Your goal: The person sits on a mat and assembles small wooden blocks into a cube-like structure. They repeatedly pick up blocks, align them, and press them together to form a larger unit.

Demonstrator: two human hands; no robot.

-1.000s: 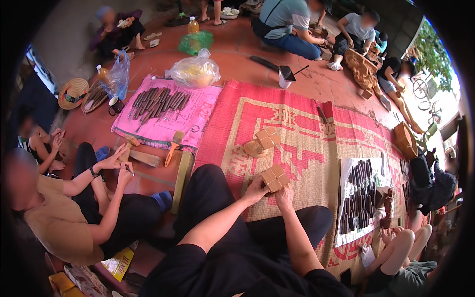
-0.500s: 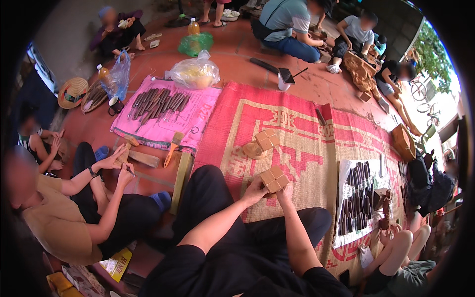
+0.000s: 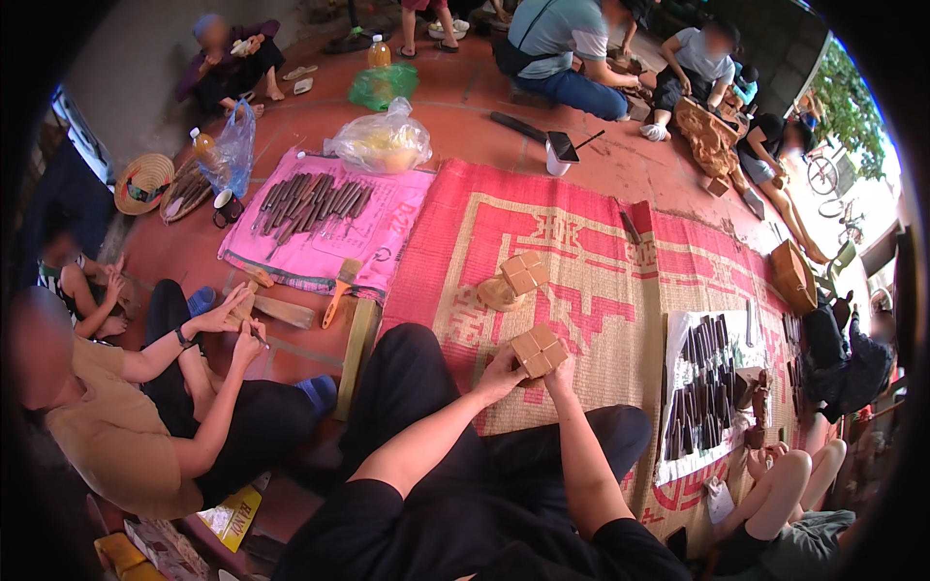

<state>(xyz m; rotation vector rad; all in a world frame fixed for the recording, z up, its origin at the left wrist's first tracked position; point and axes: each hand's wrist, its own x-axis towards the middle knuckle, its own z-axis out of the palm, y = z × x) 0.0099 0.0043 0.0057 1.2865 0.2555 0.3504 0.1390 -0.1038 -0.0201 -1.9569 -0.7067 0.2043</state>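
Note:
My left hand (image 3: pixel 498 377) and my right hand (image 3: pixel 560 379) grip a square brown block (image 3: pixel 539 351) from its two near sides, above my crossed legs. Crossing lines on its top make it look like a tied parcel, and it appears to be wood. The fingers beneath the block are partly hidden. Just beyond it, a second square block (image 3: pixel 524 272) with the same crossed lines stands on the mat, beside or on a rounded tan piece (image 3: pixel 499 294); I cannot tell whether they are joined.
A red and straw-coloured woven mat (image 3: pixel 591 387) spreads before me. Several carving tools (image 3: pixel 312 201) lie on a pink sheet at left, near a brush (image 3: pixel 341 290); more tools (image 3: pixel 699 387) lie on a white sheet at right. A co-worker (image 3: pixel 126 407) sits close at left, carving.
Both hands keep their hold on the block, almost in the same place. In the background, people have shifted slightly.

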